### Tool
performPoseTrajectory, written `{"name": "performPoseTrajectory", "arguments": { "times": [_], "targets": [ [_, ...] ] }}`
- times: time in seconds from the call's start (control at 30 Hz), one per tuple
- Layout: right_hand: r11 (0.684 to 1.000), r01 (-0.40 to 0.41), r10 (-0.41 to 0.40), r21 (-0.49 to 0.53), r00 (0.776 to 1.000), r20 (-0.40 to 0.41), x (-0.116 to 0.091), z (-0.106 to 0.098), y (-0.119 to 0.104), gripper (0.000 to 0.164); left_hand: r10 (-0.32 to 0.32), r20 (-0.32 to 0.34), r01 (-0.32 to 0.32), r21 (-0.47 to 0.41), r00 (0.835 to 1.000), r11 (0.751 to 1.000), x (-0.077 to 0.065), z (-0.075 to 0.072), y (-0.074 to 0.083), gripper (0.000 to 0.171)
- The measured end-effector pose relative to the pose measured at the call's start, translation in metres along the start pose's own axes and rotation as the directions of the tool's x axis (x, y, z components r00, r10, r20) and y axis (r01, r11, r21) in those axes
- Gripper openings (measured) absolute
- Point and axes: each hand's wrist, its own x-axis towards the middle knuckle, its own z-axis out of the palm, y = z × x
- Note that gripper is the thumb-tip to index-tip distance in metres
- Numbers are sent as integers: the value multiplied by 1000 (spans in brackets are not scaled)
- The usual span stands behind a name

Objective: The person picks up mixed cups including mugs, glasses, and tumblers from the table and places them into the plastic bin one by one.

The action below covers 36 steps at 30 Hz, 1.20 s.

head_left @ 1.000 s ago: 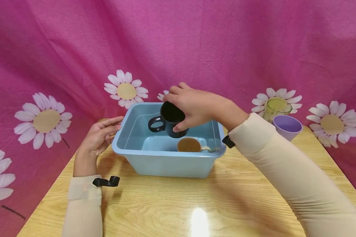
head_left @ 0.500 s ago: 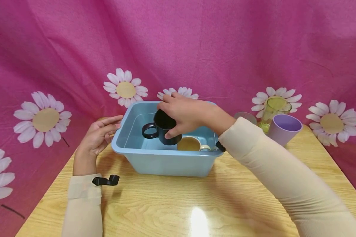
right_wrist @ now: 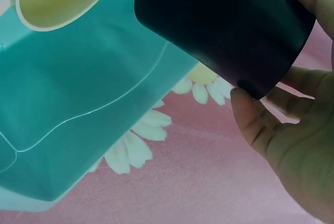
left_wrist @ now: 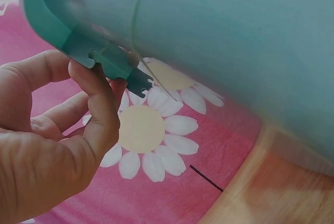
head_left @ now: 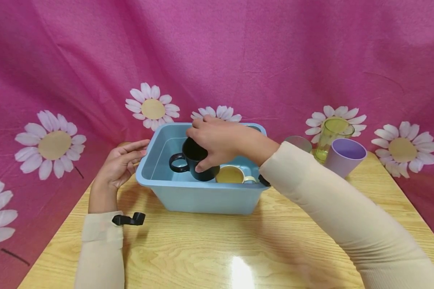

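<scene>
My right hand grips a black mug from above near its rim, inside a light blue plastic tub. The mug tilts, its handle pointing left. In the right wrist view the dark mug shows its side and base end, with fingers and thumb around the other end. Right beside it in the tub lies a cream mug with a yellowish inside, its handle to the right. At the tub's left end, fairly straight fingers of my left hand touch the outer edge of the rim.
To the right of the tub stand a purple cup, a yellow-green glass and a clear glass, partly hidden by my right sleeve. A pink daisy-patterned cloth hangs behind the wooden table.
The right hand has lowered the black mug deeper into the tub and moved it left, beside the cream mug. More of the glasses now shows. The left hand stays at the rim.
</scene>
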Motion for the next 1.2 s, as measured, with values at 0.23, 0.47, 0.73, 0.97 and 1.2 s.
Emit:
{"name": "performPoseTrajectory", "arguments": {
  "times": [0.23,0.47,0.73,0.97,1.2],
  "targets": [
    [999,-6,9,-32,997,80,12,3,-5,79,1,1,-1,-5,1000,1000,1,0,-1,29],
    [998,9,-18,59,989,146,20,8,-2,80,-4,0,4,8,1000,1000,1,-2,-1,29],
    [994,46,-63,104,984,166,26,10,2,80,-6,-4,6,15,1000,1000,2,-1,0,29],
    [990,91,-109,104,977,183,37,14,3,78,-1,-4,1,21,1000,1000,2,-2,0,29],
    [987,126,-146,97,964,225,46,22,3,75,-14,2,14,11,1000,1000,1,-1,0,28]
  ]
}}
